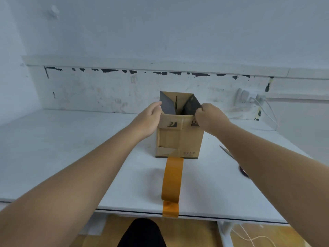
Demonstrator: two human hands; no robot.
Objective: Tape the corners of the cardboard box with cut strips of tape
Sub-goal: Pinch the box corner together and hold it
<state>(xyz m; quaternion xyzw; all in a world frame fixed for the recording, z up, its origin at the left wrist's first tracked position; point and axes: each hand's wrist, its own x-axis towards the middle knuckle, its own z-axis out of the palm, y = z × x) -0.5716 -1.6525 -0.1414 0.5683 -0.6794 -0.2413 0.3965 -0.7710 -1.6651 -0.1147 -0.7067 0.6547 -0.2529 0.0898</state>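
— Two hands at one cardboard box point(179, 138), then; where does it stand?

— Upright on the bench point(71, 148), top open, long axis vertical, straight ahead of the person. A tape strip point(171, 182) runs from its base toward the bench's near edge.

— And each grip?

— The right hand point(210, 116) curls its fingers over the near right top corner. The left hand point(151, 120) lies straight-fingered against the left top edge. Both arms reach forward, equally near.
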